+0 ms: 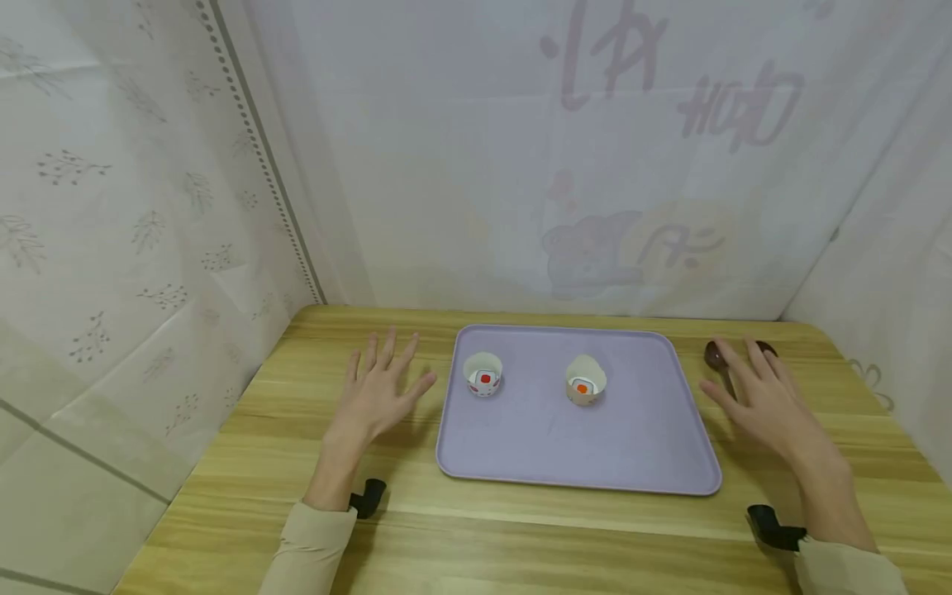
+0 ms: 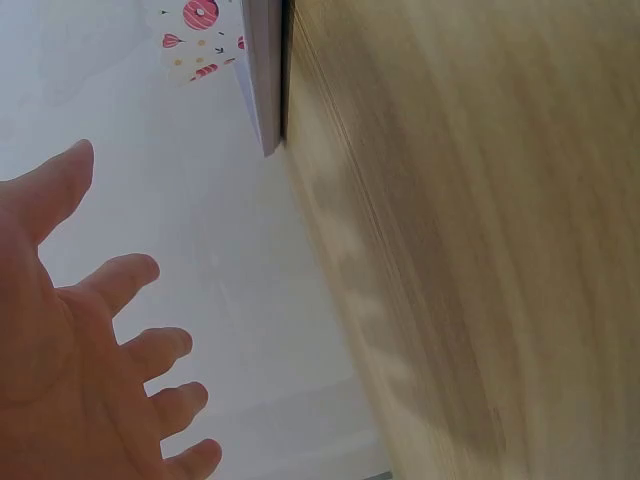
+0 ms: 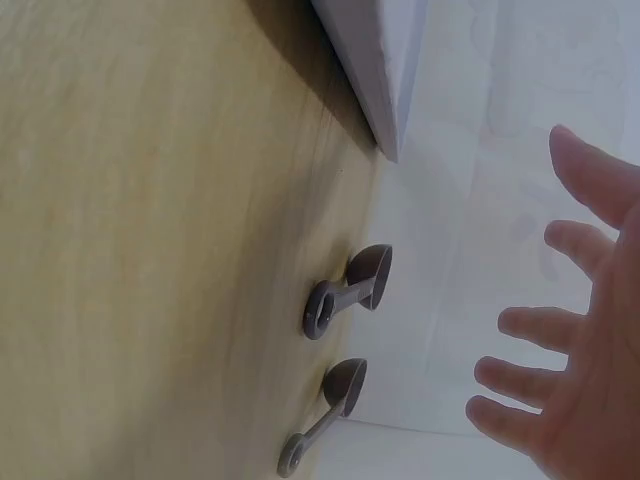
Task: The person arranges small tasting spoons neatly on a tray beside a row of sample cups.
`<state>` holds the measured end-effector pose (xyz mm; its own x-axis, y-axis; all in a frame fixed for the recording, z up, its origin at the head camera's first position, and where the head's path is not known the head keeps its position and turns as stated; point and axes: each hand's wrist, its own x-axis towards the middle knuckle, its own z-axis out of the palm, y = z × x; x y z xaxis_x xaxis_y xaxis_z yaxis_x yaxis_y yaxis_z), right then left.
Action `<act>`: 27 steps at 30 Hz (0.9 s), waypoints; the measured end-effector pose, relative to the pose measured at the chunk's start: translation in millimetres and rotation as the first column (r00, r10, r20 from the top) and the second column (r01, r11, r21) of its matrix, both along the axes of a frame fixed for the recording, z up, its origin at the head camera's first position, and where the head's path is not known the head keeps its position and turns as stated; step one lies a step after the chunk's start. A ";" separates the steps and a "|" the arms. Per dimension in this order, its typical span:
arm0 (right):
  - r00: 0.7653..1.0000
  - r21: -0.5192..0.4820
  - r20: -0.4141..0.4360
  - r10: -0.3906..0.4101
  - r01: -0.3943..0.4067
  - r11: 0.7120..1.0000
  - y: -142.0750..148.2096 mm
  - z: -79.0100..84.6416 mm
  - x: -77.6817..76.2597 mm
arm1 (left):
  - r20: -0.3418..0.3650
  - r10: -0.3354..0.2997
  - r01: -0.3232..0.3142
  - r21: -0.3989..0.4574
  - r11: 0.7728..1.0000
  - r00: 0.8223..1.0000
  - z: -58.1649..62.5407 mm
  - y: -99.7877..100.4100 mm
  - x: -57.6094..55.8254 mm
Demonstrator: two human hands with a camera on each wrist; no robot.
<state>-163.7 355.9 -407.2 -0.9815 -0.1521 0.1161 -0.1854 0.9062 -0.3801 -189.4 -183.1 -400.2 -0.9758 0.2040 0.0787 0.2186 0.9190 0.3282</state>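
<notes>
My left hand [image 1: 374, 398] is held over the table left of the tray, fingers spread and holding nothing. My right hand [image 1: 766, 406] hovers right of the tray, its fingers also spread and without anything in them. Beneath it, partly hidden by the fingers, lie two dark brown measuring spoons; the right wrist view shows the nearer spoon [image 3: 370, 277] and the other spoon [image 3: 345, 385], each with a ring-ended handle. Two small paper baking cups stand on the tray: a red-patterned cup [image 1: 483, 388] at the left, with a red spot inside, and a beige cup [image 1: 584, 367] near the middle, with an orange spot inside.
The lilac tray [image 1: 550, 450] with a raised rim sits in the middle of the wooden table [image 1: 461, 529]. Pale printed curtains [image 1: 431, 182] hang behind the table and along both sides. A black wrist mount [image 1: 368, 498] juts from each sleeve.
</notes>
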 end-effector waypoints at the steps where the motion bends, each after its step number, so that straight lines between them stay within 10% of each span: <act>1: 1.000 -0.002 -0.003 0.004 -0.004 1.000 0.5 -0.2 -0.3 | -0.001 -0.001 0.001 0.002 1.000 1.000 -0.2 0.2 -0.2; 27: 0.995 -0.158 -0.086 0.052 -0.065 0.985 14.3 -12.1 -9.2 | 0.039 -0.037 0.034 0.055 0.998 0.999 -3.5 3.5 -0.4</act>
